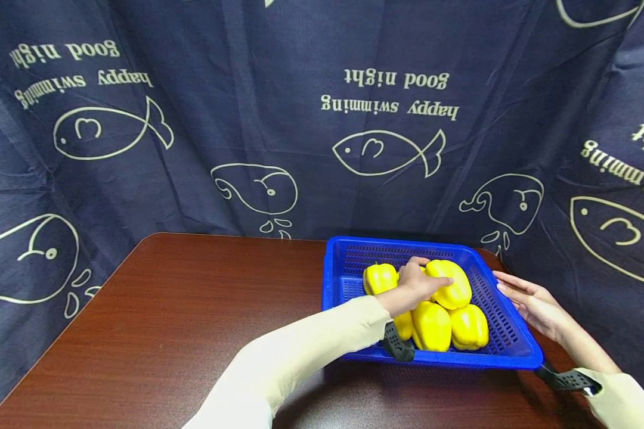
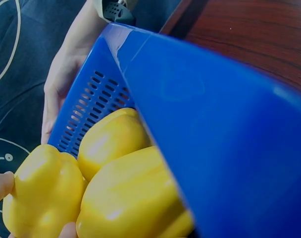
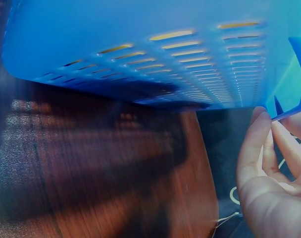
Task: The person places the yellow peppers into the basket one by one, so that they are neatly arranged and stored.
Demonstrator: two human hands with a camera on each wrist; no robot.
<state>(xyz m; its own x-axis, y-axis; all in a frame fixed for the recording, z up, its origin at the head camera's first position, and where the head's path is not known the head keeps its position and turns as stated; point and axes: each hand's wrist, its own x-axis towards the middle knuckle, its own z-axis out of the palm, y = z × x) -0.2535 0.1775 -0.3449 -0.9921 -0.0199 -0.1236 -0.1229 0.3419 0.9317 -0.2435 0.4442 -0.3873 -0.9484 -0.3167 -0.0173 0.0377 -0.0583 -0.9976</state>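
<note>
Yellow bell peppers lie heaped in a blue plastic basket (image 1: 434, 357). My left hand (image 1: 415, 285) reaches in over the near rim and grips a bell pepper (image 1: 451, 286) on top of the heap. In the left wrist view, fingertips press two sides of that bell pepper (image 2: 44, 193), beside other peppers (image 2: 113, 141). At the basket's right side, my right hand (image 1: 539, 307) holds the edge. The right wrist view has its fingers (image 3: 254, 141) against the blue rim (image 3: 296, 101); part of the grip is hidden there.
The basket is on the right part of a dark red-brown wooden table (image 1: 193, 298). Behind the table and along its sides hangs a dark blue curtain (image 1: 279, 119) with fish drawings and lettering. A black strap (image 1: 397, 342) circles the left wrist near the basket rim.
</note>
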